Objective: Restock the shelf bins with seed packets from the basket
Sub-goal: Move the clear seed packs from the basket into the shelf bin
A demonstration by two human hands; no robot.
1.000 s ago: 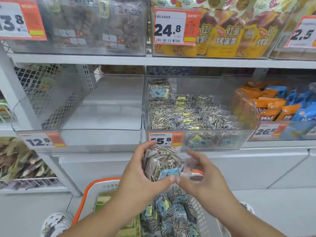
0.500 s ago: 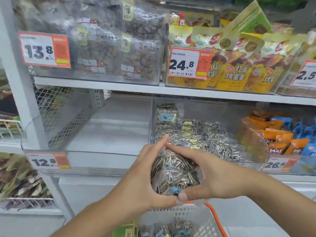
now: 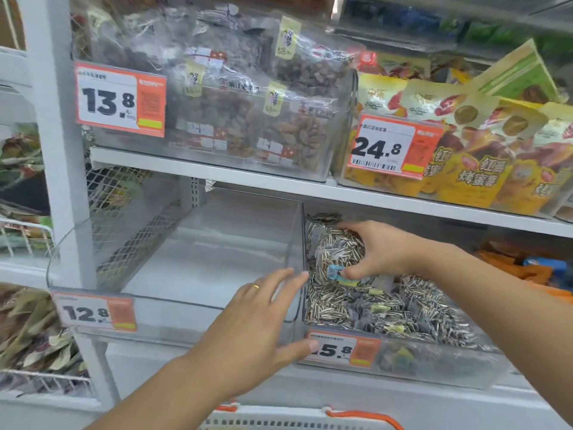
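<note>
Seed packet going into the clear seed bin (image 3: pixel 310 321)

Left of that bin, the 12.8 bin (image 3: pixel 173 308) holds nothing visible; the left hand (image 3: pixel 248 342), fingers straight, reaches its front corner. Inside it, the right hand (image 3: pixel 381 249) grips a seed packet (image 3: pixel 335 252) above piled packets. Below, the basket (image 3: pixel 310 422) is cut off.

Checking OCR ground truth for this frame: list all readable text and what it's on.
"13.8": price tag, upper left bin.
"24.8": price tag, upper right bin.
"12.8": price tag, empty bin.
".8" after a digit pair half hidden by the left hand: price tag, seed bin.
Fine print on the tags, barcode and packet labels: too blurred.
</note>
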